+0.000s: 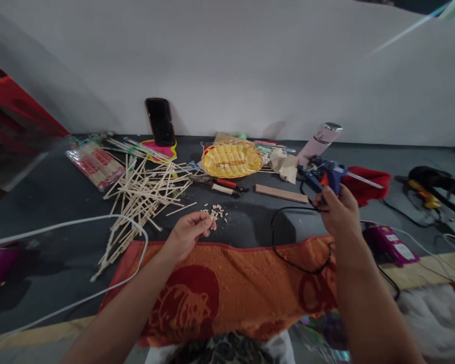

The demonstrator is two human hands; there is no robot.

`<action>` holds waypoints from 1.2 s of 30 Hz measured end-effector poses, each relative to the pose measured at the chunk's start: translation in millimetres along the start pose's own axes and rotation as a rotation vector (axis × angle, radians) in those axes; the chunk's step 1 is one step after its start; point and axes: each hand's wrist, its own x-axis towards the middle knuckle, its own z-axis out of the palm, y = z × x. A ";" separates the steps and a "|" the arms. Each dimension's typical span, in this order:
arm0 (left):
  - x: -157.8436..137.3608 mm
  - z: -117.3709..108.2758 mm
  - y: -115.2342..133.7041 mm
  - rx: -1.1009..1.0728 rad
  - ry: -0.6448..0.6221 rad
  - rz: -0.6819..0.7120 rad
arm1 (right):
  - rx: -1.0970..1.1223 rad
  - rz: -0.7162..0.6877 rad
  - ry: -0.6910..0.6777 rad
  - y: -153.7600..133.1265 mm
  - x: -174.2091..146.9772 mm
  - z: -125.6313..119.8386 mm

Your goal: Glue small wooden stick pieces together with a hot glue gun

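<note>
My left hand (192, 230) is closed in a pinch at the near edge of a scatter of short cut wooden stick pieces (219, 210). What sits between its fingertips is too small to make out against the pile. My right hand (337, 207) grips a blue glue gun (335, 174) by the handle, raised above the table, with a pale glue stick (364, 180) jutting from its back. A black cord (273, 227) loops down from the gun. Left of the cut pieces lies a messy heap of long thin wooden sticks (147, 192).
Behind the pieces are a yellow woven basket (233, 159), pliers (200, 178), a white-handled cutter (223, 190) and a wooden strip (280, 193). A phone (160, 121) leans on the wall; a pink bottle (318, 144) stands right. An orange towel (242, 288) covers the front edge.
</note>
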 end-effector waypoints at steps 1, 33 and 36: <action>0.1 0.0 -0.1 0.003 0.004 0.000 | 0.111 0.028 -0.054 -7.0 -4.0 2.0; 3.8 0.3 -4.3 0.058 0.121 0.018 | 0.241 0.194 -1.017 -22.5 -90.6 110.4; 3.7 0.3 -4.7 0.065 0.120 0.020 | 0.242 0.197 -1.033 -23.1 -89.9 111.4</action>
